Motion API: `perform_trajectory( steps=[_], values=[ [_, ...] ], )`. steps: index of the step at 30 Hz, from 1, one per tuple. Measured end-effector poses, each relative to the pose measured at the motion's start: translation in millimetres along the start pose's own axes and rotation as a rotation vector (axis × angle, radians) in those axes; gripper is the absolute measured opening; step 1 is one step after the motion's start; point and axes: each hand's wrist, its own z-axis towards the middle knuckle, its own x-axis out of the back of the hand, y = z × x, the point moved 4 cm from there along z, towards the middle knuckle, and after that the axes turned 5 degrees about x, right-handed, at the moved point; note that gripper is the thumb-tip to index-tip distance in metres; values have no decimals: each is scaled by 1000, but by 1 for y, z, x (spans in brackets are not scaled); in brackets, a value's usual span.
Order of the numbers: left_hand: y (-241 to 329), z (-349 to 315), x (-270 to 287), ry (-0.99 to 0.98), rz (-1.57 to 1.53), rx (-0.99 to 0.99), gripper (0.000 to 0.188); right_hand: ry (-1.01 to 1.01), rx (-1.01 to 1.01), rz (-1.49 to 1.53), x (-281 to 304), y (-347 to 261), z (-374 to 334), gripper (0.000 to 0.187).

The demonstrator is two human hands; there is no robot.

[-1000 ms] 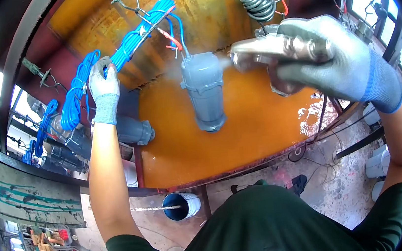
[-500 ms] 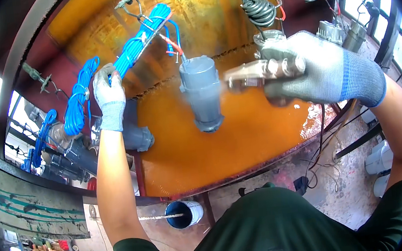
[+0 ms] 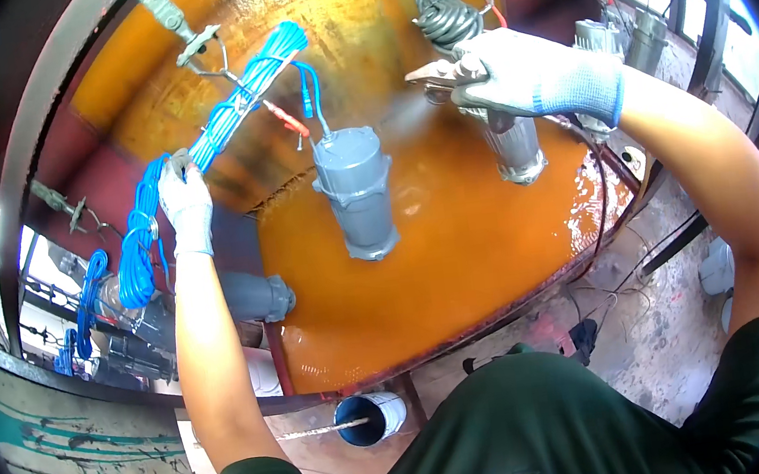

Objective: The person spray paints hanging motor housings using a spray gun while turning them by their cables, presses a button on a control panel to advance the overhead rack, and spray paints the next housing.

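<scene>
My gloved left hand [image 3: 185, 201] is closed on the lower end of a coiled blue cable bundle [image 3: 242, 98], left of the middle. From the hook by that bundle hangs a grey-coated cylindrical pump [image 3: 356, 193], upright over an orange-brown basin. In my gloved right hand [image 3: 516, 76] is a metal spray gun [image 3: 447, 73], its front end pointing left toward the pump's upper part. A pale mist spreads between gun and pump. Behind and below my right hand hangs a bare metal pump [image 3: 518, 151], with a coiled black cable [image 3: 443, 10] above it.
More blue cable bundles [image 3: 139, 246] and a grey pump [image 3: 255, 295] hang at the left. The basin's front rim [image 3: 466, 339] crosses before me. A bucket [image 3: 390, 414] stands on the floor. A hose [image 3: 602, 202] runs down at the right beside further hanging pumps [image 3: 648, 43].
My right hand with the spray gun has gone up and farther away, uncovering the bare pump. The view has shifted, and the coated pump appears slightly lower and farther left. My left hand keeps its hold.
</scene>
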Motion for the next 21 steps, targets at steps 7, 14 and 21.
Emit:
perform_trajectory(
  steps=[7,14,21],
  values=[
    [-22,13,-17,-57,-45,82,30,-19,13,406,0,-53,-29,35],
    [-31,12,-29,-96,-112,148,32,173,-233,551,-26,-21,-115,23],
    [-30,10,-23,-135,-114,148,32,-175,-101,304,-93,-22,-196,14]
  ],
)
